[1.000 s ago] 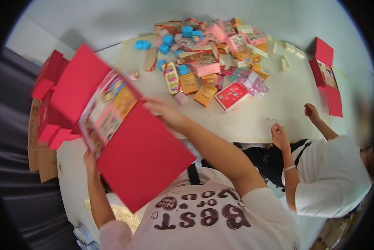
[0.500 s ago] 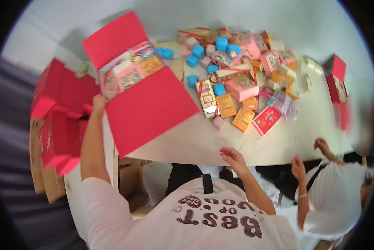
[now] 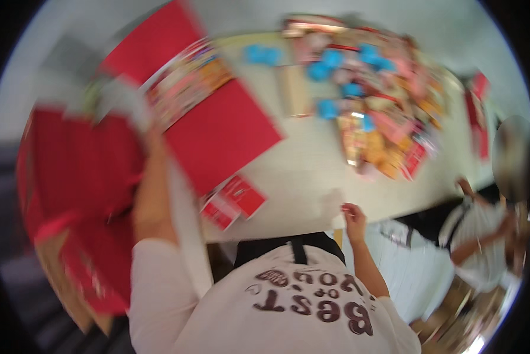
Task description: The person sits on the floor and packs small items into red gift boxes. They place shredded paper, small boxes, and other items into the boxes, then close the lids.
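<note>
On the left of the table lies an opened red gift box (image 3: 220,138), its lid and flap spread out. Small colourful packages (image 3: 188,82) fill its middle strip. My left hand (image 3: 154,127), smeared by motion, is at the box's left edge and appears to grip it. Two red-and-white printed cards (image 3: 235,199) lie by the near corner of the flap. Over the table's front edge hangs my right hand (image 3: 353,215), its fingers loosely bent with nothing visible in them.
Red boxes (image 3: 82,171) are stacked at my left. A pile of pink and orange boxes (image 3: 389,127) and blue cubes (image 3: 331,59) covers the right part of the table. Another red box (image 3: 476,118) stands at the far right. A co-worker (image 3: 483,236) is at my right.
My view has swung left. The red gift box has shifted left and away from the front edge with my left hand at it, and the red cards now show. My right hand has drawn slightly right.
</note>
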Tool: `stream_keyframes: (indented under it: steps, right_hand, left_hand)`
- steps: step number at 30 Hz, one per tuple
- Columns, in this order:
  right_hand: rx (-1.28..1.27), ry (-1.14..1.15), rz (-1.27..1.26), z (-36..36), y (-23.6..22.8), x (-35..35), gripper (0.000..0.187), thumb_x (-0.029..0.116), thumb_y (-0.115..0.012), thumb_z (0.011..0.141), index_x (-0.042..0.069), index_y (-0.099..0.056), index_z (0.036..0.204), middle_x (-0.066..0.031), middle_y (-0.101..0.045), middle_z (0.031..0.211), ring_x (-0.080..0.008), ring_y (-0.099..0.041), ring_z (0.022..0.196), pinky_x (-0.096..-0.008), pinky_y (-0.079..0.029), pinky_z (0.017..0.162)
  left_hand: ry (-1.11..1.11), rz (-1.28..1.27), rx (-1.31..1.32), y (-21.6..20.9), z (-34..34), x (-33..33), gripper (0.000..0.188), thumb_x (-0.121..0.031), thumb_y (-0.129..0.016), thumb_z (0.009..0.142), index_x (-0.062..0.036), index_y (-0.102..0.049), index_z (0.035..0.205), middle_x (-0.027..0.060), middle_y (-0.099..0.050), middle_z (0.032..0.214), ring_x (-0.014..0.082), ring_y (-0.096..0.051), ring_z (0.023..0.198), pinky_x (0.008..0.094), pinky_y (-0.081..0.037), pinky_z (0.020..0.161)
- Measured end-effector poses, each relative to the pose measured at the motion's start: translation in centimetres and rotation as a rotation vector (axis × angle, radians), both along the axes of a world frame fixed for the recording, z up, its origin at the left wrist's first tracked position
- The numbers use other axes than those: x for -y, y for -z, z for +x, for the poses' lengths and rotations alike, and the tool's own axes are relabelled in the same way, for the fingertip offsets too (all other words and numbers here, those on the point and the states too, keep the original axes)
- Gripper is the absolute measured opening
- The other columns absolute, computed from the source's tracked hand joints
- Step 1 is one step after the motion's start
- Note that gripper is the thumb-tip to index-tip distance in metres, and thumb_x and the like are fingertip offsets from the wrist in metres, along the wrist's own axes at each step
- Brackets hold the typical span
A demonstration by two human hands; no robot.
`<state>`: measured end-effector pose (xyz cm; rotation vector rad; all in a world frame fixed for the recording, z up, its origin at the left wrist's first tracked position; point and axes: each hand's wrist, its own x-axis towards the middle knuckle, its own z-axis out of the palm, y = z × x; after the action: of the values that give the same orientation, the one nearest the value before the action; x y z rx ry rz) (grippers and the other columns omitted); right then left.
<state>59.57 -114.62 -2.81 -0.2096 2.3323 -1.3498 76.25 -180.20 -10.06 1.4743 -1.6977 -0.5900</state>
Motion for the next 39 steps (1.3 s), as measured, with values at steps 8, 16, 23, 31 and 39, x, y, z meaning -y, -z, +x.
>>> stream_keyframes:
  steps: [8, 16, 23, 31, 39]
  right_hand:
    - [0.046, -0.622, -0.712, 6.7, -8.0, 18.2, 0.018, -0.005, -0.045, 0.085, -0.004, -0.055, 0.099, -0.0108, -0.061, 0.088, -0.0152, -0.057, 0.074, -0.0272, -0.047, 0.071]
    - [1.161, -0.900, -0.317, 19.6, -5.3, 33.4, 0.067, 0.042, -0.050, 0.087, 0.004, -0.027, 0.137, -0.0105, -0.036, 0.137, -0.0217, -0.033, 0.127, -0.0387, -0.025, 0.105]
    - [1.158, -0.627, -0.275, 29.7, -3.6, 39.2, 0.088, 0.075, -0.042, 0.075, 0.016, -0.027, 0.139, -0.0049, -0.026, 0.142, -0.0223, -0.025, 0.128, -0.0398, -0.017, 0.106]
    - [1.488, -0.335, -0.546, 33.3, -1.4, 39.0, 0.064, 0.069, -0.041, 0.080, 0.019, -0.050, 0.119, 0.0003, -0.059, 0.099, -0.0146, -0.053, 0.092, -0.0302, -0.041, 0.087]
    - [1.389, -0.507, -0.485, 33.3, -4.7, 34.8, 0.061, 0.070, -0.037, 0.081, 0.015, -0.056, 0.101, 0.0013, -0.057, 0.073, -0.0088, -0.050, 0.061, -0.0241, -0.044, 0.060]
  left_hand:
    - [0.493, -0.344, -0.395, -18.6, 4.3, -35.3, 0.032, -0.025, -0.048, 0.088, 0.0010, -0.053, 0.106, 0.0114, -0.056, 0.098, 0.0231, -0.053, 0.091, 0.0328, -0.042, 0.083]
    - [-0.781, -0.413, -0.504, -26.0, 48.3, -26.8, 0.033, -0.024, -0.037, 0.092, -0.0008, -0.050, 0.111, 0.0107, -0.054, 0.110, 0.0227, -0.050, 0.101, 0.0355, -0.036, 0.091]
    - [-0.248, 0.709, -0.840, -13.4, 53.0, -14.1, 0.046, -0.037, -0.030, 0.095, -0.0013, -0.047, 0.119, 0.0122, -0.052, 0.120, 0.0254, -0.051, 0.106, 0.0392, -0.037, 0.095]
    - [-0.103, 0.761, -0.714, -11.4, 47.9, -12.1, 0.049, -0.039, -0.029, 0.095, -0.0008, -0.046, 0.120, 0.0134, -0.051, 0.121, 0.0265, -0.051, 0.107, 0.0393, -0.036, 0.095]
    - [-0.003, 0.729, -0.638, -15.9, 42.5, -16.6, 0.052, -0.041, -0.029, 0.094, -0.0004, -0.045, 0.121, 0.0146, -0.051, 0.122, 0.0275, -0.050, 0.109, 0.0394, -0.036, 0.096]
